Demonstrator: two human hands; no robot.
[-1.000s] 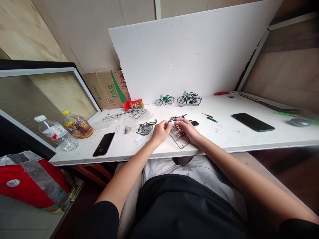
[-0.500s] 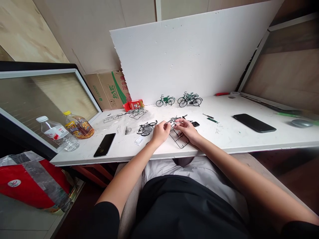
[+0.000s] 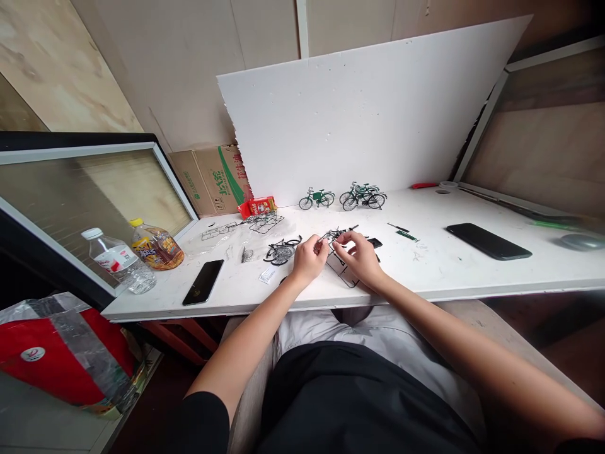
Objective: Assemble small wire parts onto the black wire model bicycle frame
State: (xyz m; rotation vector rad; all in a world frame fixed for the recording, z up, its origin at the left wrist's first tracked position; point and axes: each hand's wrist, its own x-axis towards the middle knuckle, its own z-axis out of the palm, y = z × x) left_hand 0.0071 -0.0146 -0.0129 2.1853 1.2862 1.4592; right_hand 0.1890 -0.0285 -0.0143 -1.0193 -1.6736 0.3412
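Note:
Near the front edge of the white table, my left hand [image 3: 311, 257] pinches a small dark part too tiny to make out. My right hand [image 3: 358, 254] faces it, thumb and fingertips close together at the same spot; what they hold, if anything, is hidden. Beneath and between both hands lies a black plastic parts frame [image 3: 348, 277], partly covered by my right hand. Left of my left hand are black bicycle parts with wheels [image 3: 282, 251]. Behind, a green model bicycle [image 3: 316, 198] and more model bicycles [image 3: 363, 197] stand upright.
Phones lie at left [image 3: 203, 282] and right [image 3: 488, 241]. Two bottles [image 3: 120, 261] [image 3: 157, 244] rest at the left. Right of my hands are a thin tool [image 3: 397, 227] and a green piece [image 3: 407, 236]. A red packet [image 3: 258, 207] sits at the back; a white board [image 3: 373, 120] rises behind.
The camera view has tilted slightly, so everything sits a little lower and further right. Both hands stay together over the parts frame, with my right fingers slightly shifted.

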